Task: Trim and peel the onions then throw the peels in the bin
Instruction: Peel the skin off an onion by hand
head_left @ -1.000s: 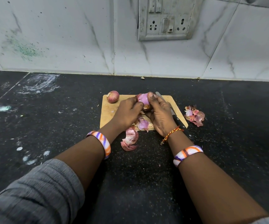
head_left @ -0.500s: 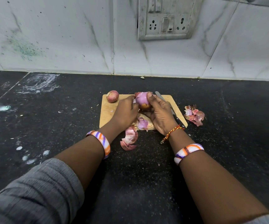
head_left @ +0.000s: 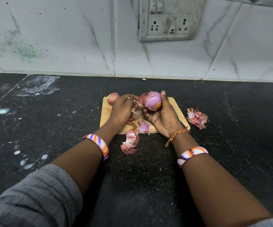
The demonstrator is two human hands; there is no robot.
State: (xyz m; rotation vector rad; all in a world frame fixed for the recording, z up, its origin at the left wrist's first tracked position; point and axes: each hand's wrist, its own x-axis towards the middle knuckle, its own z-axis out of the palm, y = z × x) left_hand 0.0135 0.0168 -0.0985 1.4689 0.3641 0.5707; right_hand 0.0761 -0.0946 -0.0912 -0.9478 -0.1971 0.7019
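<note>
My right hand (head_left: pixel 162 118) grips a half-peeled purple onion (head_left: pixel 153 100) above the wooden cutting board (head_left: pixel 105 115). A flap of reddish skin (head_left: pixel 142 98) hangs off the onion's left side. My left hand (head_left: pixel 122 108) pinches that skin with its fingertips. An unpeeled onion (head_left: pixel 113 98) sits at the board's far left corner, partly behind my left hand. Loose peels lie on the board's near edge (head_left: pixel 143 126) and on the counter just in front of it (head_left: pixel 130 143). No knife shows in this frame.
The board lies on a black speckled counter (head_left: pixel 50 128) with white smears at the left. A small heap of peels (head_left: pixel 197 117) sits right of the board. A tiled wall with a socket panel (head_left: pixel 168 18) stands behind. No bin is in view.
My right hand has turned palm-up, rotating the onion so its peeled side faces me. My left hand moved left, pulling a skin flap away. The knife seen earlier is hidden now.
</note>
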